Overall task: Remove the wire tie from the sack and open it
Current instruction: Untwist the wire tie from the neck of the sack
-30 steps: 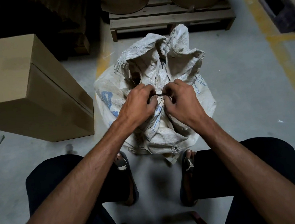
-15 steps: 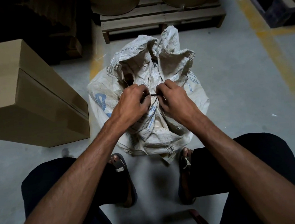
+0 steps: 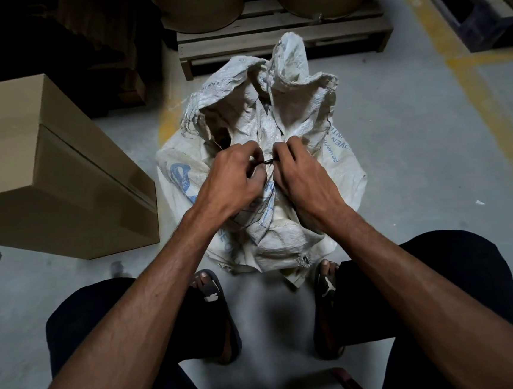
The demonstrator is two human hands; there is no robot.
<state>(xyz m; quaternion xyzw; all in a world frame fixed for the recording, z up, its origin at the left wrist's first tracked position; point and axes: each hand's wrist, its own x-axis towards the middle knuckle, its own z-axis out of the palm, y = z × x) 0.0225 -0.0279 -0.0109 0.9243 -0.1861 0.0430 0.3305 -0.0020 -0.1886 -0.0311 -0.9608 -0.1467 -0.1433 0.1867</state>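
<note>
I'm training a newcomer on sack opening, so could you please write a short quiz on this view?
1. True or false: the wire tie is already off the sack.
2. Which hands pinch the tie? A) left only B) right only C) both
3. What stands to the person's left of the sack?

Key:
1. False; it spans between the two grips at the gathered neck.
2. C: left hand and right hand.
3. A cardboard box.

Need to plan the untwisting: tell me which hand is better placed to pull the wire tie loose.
Right, probably. The right hand pinches the exposed dark end of the wire tie, while the left hand bunches the sack neck beside it, suited to steadying.
</note>
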